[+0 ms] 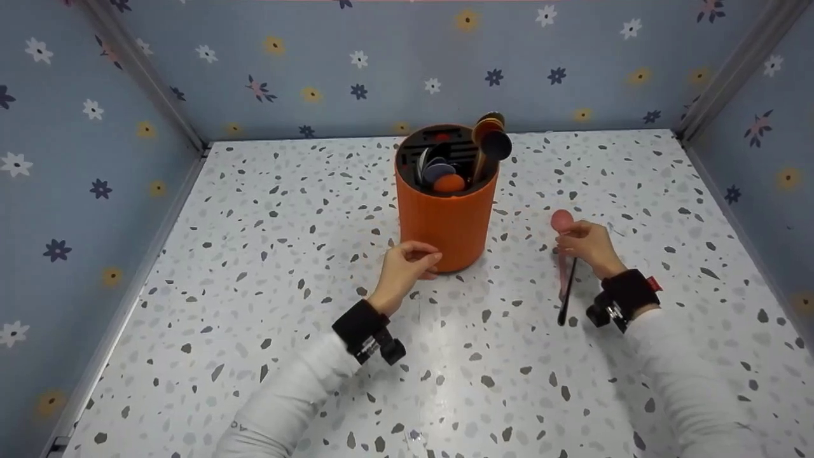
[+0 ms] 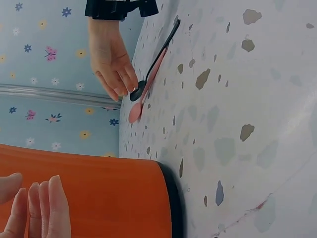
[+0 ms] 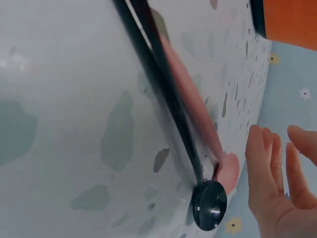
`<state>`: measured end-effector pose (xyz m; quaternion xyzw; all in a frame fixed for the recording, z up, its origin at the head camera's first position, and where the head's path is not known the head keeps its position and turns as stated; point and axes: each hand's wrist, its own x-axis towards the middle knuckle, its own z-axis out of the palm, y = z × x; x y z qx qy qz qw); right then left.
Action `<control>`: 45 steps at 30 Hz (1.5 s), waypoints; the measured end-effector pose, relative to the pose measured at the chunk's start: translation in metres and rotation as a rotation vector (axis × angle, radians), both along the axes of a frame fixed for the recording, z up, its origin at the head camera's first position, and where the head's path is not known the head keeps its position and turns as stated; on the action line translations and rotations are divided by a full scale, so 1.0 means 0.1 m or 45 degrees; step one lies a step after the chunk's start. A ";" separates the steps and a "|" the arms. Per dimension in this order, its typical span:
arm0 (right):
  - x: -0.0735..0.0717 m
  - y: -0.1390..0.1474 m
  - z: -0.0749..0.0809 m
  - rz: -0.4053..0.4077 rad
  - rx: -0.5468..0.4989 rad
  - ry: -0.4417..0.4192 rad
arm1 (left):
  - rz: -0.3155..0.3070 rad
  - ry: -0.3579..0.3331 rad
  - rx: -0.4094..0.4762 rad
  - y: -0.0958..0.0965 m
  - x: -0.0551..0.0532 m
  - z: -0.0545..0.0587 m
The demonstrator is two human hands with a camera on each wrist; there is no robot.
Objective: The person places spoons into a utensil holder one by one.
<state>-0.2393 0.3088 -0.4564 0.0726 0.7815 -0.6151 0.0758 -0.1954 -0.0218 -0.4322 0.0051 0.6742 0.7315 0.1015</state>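
Note:
An orange cylindrical cutlery holder (image 1: 448, 222) stands upright on the speckled table. In front of its lower left side is my left hand (image 1: 399, 273), fingers loosely bent, with nothing in it; the left wrist view shows the fingertips (image 2: 57, 193) overlapping the orange wall. To the right lie a pink spoon (image 1: 562, 220) and a black spoon (image 1: 566, 304), side by side. My right hand (image 1: 590, 245) hovers at their bowl ends with relaxed fingers. In the right wrist view, the black spoon's bowl (image 3: 210, 205) sits apart from the fingers.
Dark, orange and gold spoons (image 1: 491, 137) stick up from the holder's right side. More rounded utensil ends (image 1: 449, 183) show inside its slotted black top (image 1: 439, 137). Flower-patterned walls (image 1: 356, 76) bound the table at the back and sides.

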 end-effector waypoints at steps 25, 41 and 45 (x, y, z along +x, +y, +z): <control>-0.05 -0.04 -0.15 0.000 0.402 -0.024 | -0.088 -0.071 -0.008 0.06 0.13 -0.22; -0.08 -0.12 -0.05 0.224 0.188 -0.457 | -0.124 -0.077 -0.026 0.09 0.17 -0.31; -0.04 -0.14 -0.04 0.239 0.139 -0.481 | -0.148 -0.100 -0.022 0.10 0.20 -0.28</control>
